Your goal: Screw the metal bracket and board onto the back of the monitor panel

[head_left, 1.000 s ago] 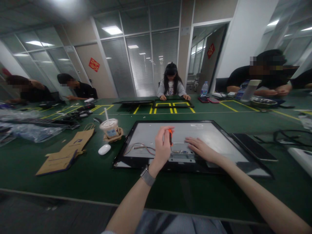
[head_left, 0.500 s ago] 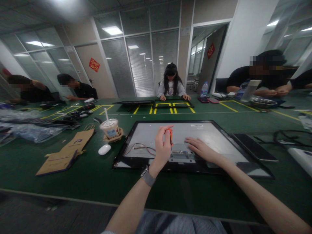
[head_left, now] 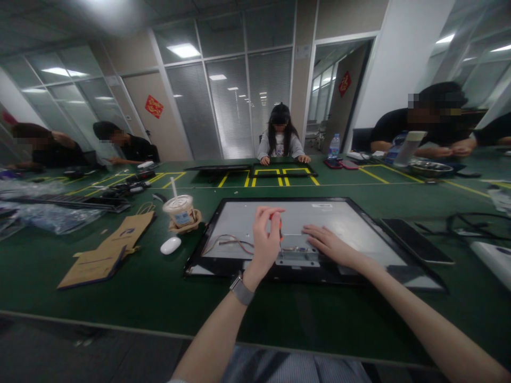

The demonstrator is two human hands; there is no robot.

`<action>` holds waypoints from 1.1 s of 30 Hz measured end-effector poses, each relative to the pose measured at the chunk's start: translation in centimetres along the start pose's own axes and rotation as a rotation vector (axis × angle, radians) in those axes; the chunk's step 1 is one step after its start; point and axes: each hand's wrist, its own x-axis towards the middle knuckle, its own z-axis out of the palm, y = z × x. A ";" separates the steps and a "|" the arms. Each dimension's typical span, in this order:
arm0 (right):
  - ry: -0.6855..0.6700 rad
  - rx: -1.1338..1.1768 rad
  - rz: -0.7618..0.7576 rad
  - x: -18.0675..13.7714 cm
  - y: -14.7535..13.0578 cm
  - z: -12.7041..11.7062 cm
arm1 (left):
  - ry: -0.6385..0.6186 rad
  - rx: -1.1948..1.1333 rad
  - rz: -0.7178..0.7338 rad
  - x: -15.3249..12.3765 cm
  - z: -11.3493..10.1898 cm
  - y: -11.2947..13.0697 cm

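Note:
A black-framed monitor panel (head_left: 351,223) lies face down on the green table, its grey metal back up. My left hand (head_left: 264,242) is closed round an orange-handled screwdriver (head_left: 280,227), held upright with its tip on a small metal bracket (head_left: 297,256) near the panel's front edge. My right hand (head_left: 325,242) lies flat with fingers stretched on the panel just right of the bracket. Thin red and white wires (head_left: 231,242) run across the panel left of my left hand. A watch sits on my left wrist.
Left of the panel are a lidded drink cup with a straw (head_left: 180,208), a white mouse (head_left: 171,245) and brown cardboard pieces (head_left: 106,250). A dark flat slab (head_left: 415,240) and black cables (head_left: 475,226) lie right. Other people sit at the far and side edges.
My left fingers have shifted round the screwdriver handle, covering more of its orange part. The right hand and the panel have stayed put.

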 end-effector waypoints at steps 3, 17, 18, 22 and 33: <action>0.001 -0.004 0.006 0.0 -0.2 -0.1 | -0.020 -0.108 -0.089 -0.2 0.1 -0.2; -0.011 0.006 0.007 -0.1 -0.2 -0.3 | 0.000 -0.036 -0.061 0.0 0.0 -0.2; -0.012 0.005 0.008 -0.1 -0.2 -0.2 | -0.005 -0.049 -0.072 0.0 0.1 -0.2; -0.009 -0.004 -0.002 -0.1 -0.1 -0.2 | -0.006 -0.009 -0.011 0.0 0.1 0.0; 0.002 0.004 0.000 -0.1 -0.3 -0.3 | -0.070 -0.073 -0.053 0.0 0.1 -0.1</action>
